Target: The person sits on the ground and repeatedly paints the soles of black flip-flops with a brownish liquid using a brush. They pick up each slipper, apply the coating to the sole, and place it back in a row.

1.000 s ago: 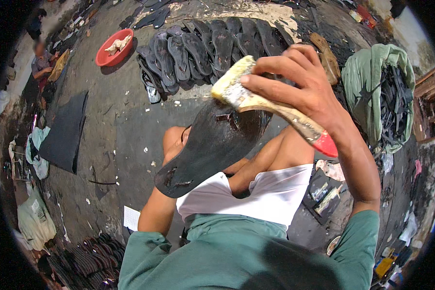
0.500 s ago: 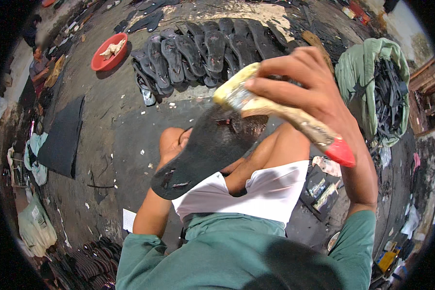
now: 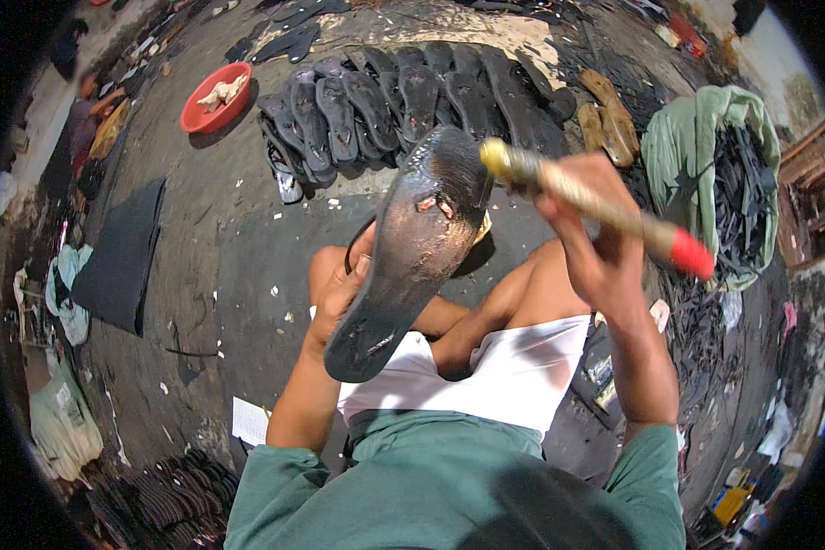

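Observation:
My left hand [image 3: 344,286] grips the edge of a black sandal [image 3: 408,247], held tilted above my lap with its sole side facing me. The sole looks wet and shiny toward its far end, with reddish-white spots around a slot. In my right hand [image 3: 596,215] is a paintbrush [image 3: 646,229] with a worn wooden handle and a red end. Its yellowish bristle end is close to the sandal's far right edge; whether they touch I cannot tell. Part of a yellow thing [image 3: 483,227] shows behind the sandal, mostly hidden.
Rows of black sandals [image 3: 417,96] lie ahead on the floor. Brown wooden shoe forms [image 3: 605,124] stand right of them, near a green sack [image 3: 674,142] of black strips. A red basin [image 3: 192,117] and a black sheet [image 3: 124,257] lie left; a person [image 3: 84,119] sits far left.
The sandal has tipped up, showing more of its sole. My right hand has drawn the brush away from the sole's middle, to the right and lower.

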Motion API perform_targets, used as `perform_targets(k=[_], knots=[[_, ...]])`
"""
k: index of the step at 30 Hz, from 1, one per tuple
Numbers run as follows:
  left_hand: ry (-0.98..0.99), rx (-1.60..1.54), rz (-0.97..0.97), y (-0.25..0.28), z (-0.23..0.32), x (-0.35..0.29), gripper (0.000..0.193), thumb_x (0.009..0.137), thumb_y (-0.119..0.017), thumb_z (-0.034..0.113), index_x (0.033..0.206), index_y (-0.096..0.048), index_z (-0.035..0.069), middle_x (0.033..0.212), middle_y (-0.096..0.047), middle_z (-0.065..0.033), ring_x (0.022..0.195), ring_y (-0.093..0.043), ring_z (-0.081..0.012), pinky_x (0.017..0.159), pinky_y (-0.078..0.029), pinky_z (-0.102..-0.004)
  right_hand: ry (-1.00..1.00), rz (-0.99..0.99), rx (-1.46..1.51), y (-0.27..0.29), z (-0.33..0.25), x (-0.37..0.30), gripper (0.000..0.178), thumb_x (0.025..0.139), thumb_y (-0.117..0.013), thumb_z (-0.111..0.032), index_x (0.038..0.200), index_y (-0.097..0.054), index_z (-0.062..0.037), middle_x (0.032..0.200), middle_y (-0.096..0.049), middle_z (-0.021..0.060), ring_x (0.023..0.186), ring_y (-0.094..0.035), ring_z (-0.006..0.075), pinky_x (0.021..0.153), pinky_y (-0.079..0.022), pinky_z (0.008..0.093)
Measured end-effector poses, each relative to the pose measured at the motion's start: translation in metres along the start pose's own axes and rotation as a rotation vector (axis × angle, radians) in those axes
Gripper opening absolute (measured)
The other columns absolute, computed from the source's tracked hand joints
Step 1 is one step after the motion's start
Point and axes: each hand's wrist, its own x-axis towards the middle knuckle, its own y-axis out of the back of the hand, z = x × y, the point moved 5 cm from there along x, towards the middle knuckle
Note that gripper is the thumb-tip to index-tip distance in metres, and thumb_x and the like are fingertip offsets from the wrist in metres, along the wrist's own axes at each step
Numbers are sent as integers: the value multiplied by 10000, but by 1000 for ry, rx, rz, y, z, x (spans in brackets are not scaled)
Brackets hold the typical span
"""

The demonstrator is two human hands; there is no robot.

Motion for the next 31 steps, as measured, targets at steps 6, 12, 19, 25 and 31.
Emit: perform_targets(k=[6, 12, 19, 25, 31], knots=[[20, 8, -101, -22, -1, 5, 488, 1018, -443, 176, 1471, -331, 32, 1382, -507, -164, 1241, -542, -257, 1079, -419, -387, 338, -257, -372, -31, -31, 32, 250, 835, -657, -63, 1084, -680, -63, 966, -645, 57, 915, -598, 230, 796, -395, 349], [-56, 132, -126, -29, -1, 12, 508, 1040, -378, 247, 1497, -265, 54, 1443, -432, -152, 1285, -493, -261, 1077, -424, -413, 290, -169, -374, -33, -19, 20, 325, 808, -697, -204, 1119, -682, -115, 982, -646, 48, 904, -598, 207, 763, -399, 350], [-146, -326, 41, -19, -5, 46, 447, 1059, -327, 260, 1484, -304, 123, 1398, -488, -138, 1250, -527, -276, 1051, -448, -433, 152, -288, -154, -93, -44, -58, 385, 765, -702, -232, 1125, -692, -96, 1011, -664, 26, 801, -586, 160, 730, -359, 351], [-141, -425, -61, -10, -1, 47, 419, 1047, -368, 232, 1428, -401, 59, 1353, -527, -157, 1177, -580, -263, 986, -498, -412, 202, -144, -15, -61, -22, -36, 311, 782, -693, -174, 1080, -689, -84, 940, -653, 65, 839, -612, 193, 715, -438, 376], [-130, -519, -88, -32, -10, 45, 450, 1031, -397, 170, 1449, -370, 6, 1329, -540, -225, 1121, -621, -292, 936, -538, -417, 8, -51, 148, -41, 48, 41, 246, 913, -596, 23, 1118, -682, -82, 1007, -659, 86, 990, -648, 279, 839, -516, 335]])
